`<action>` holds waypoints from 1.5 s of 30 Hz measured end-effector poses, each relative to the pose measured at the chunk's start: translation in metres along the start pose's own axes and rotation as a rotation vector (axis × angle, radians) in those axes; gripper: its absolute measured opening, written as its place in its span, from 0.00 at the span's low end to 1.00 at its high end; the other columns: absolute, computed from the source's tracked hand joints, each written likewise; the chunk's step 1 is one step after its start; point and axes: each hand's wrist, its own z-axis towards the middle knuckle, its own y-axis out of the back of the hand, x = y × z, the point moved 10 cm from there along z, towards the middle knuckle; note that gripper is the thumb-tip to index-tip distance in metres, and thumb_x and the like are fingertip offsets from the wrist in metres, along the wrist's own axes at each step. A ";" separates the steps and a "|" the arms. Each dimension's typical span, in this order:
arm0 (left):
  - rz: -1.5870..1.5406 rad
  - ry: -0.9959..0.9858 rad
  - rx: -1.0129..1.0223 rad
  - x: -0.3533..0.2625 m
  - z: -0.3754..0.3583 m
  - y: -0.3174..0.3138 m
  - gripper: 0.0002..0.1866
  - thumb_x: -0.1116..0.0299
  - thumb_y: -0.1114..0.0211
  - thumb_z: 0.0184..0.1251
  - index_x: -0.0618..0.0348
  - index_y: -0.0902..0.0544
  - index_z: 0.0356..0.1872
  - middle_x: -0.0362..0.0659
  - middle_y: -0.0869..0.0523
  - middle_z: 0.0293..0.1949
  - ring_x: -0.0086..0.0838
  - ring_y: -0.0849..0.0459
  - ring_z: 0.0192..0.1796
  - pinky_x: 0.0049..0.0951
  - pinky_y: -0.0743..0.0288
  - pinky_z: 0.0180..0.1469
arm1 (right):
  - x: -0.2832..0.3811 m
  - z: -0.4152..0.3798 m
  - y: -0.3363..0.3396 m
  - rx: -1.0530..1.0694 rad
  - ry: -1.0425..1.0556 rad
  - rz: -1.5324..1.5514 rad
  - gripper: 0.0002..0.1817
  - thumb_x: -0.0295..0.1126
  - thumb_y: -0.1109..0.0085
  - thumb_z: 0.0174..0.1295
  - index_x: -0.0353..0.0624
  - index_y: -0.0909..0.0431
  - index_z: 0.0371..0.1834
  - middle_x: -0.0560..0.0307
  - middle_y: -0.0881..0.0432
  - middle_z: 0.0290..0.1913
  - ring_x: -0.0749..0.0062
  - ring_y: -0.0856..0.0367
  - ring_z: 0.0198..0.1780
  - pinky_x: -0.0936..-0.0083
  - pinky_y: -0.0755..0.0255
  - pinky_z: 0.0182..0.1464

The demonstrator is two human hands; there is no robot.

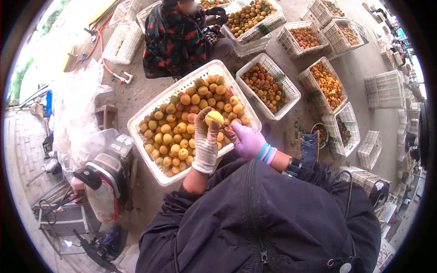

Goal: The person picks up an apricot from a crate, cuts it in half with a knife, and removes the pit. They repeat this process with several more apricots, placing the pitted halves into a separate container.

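Note:
My left hand [206, 141], in a whitish glove with brown-stained fingers, holds a yellow-orange fruit [214, 118] between thumb and fingers. Close to its right side is my right hand [247, 140], in a purple glove with blue and pink bands at the wrist. Its fingers are pinched together beside the fruit; something small and reddish shows at the fingertips, too small to name. Both hands are over the near right part of a white crate [150, 160] full of yellow-orange fruit [175, 132].
A person [175, 43] in a patterned jacket and dark gloves sits beyond the crate. More fruit crates [291, 93] stand at the back and right, with stacked crates [384, 89] farther off. A parked scooter [102, 189] and clear plastic sheeting [75, 109] are on the left.

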 end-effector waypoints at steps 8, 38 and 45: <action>-0.210 0.184 0.060 0.018 0.001 0.010 0.30 0.45 0.39 0.67 0.58 0.29 0.60 0.41 0.21 0.45 0.25 0.19 0.45 0.26 0.24 0.51 | -0.002 -0.001 -0.007 0.019 -0.014 0.037 0.17 0.47 0.56 0.72 0.42 0.31 0.39 0.39 0.20 0.30 0.40 0.19 0.36 0.51 0.27 0.35; -0.527 0.306 -0.180 0.019 0.002 0.018 0.41 0.26 0.46 0.57 0.62 0.21 0.43 0.53 0.13 0.37 0.41 0.15 0.43 0.40 0.21 0.51 | 0.004 0.000 -0.020 0.071 0.079 -0.107 0.09 0.32 0.47 0.61 0.43 0.30 0.42 0.43 0.19 0.31 0.45 0.18 0.35 0.55 0.25 0.36; -0.473 0.189 -0.131 0.036 0.007 0.051 0.28 0.40 0.43 0.67 0.57 0.22 0.48 0.44 0.16 0.43 0.32 0.18 0.49 0.38 0.23 0.55 | -0.022 -0.005 0.009 -0.095 -0.148 0.393 0.19 0.44 0.36 0.63 0.41 0.28 0.43 0.57 0.21 0.33 0.72 0.19 0.40 0.72 0.26 0.41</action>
